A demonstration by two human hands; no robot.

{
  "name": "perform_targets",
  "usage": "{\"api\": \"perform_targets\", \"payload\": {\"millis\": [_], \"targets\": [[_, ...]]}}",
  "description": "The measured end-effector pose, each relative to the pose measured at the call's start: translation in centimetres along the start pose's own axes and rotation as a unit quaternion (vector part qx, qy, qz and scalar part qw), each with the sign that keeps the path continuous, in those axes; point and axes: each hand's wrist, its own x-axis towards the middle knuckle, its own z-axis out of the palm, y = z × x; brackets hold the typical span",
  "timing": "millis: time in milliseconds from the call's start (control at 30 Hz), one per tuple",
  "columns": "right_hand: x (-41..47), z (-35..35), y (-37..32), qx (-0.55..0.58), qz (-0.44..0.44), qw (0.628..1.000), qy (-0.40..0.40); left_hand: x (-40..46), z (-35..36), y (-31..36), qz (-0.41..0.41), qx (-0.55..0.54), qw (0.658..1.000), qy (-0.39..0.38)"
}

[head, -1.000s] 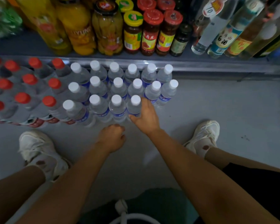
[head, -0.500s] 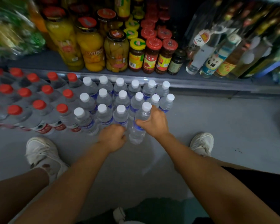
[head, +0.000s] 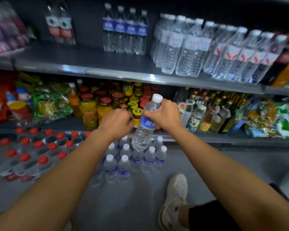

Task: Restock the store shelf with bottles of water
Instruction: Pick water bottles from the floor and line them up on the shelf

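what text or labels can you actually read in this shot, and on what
None reads with certainty.
Held bottle in the right hand: white characters on a blue label, blurred.
Blue-label bottles on the upper shelf: white print, too small.
Clear bottles beside them: red marks, blurred.
Glass bottles on the lower shelf: characters too blurred.
Jars: labels unreadable.

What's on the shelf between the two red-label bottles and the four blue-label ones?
Nothing: in the head view, only bare shelf lies between the red-label bottles and the blue-label bottles.
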Motion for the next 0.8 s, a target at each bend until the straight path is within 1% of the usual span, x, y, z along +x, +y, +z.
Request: {"api": "perform_targets", "payload": {"millis": [133,267,400,567,800], "targets": [[3.1,-3.7,-4.3,-0.021,-0.036,0.999,0.032,3.2,-4.7,-0.3,0.006,0.026,0.998,0.053],[7.8,-5.2,-7.9,-0.023,-0.084,0.994,0.063,7.2,-8.4,-1.5,0.002,0.058,0.996,0.074],[13.0,-6.2,-10.9,-0.028,-0.107,0.989,0.102,11.7,-11.2,-3.3,-0.006,0.068,0.993,0.091],[19.8,-6.3,-13.0,-0.039,-0.109,0.984,0.139,17.0,-12.7,-6.3,-0.010,0.074,0.993,0.090],[29.2,-5.5,-14.1,-0.058,-0.094,0.979,0.174,23.7,-12.0,-9.9,-0.004,0.074,0.994,0.081]]}}
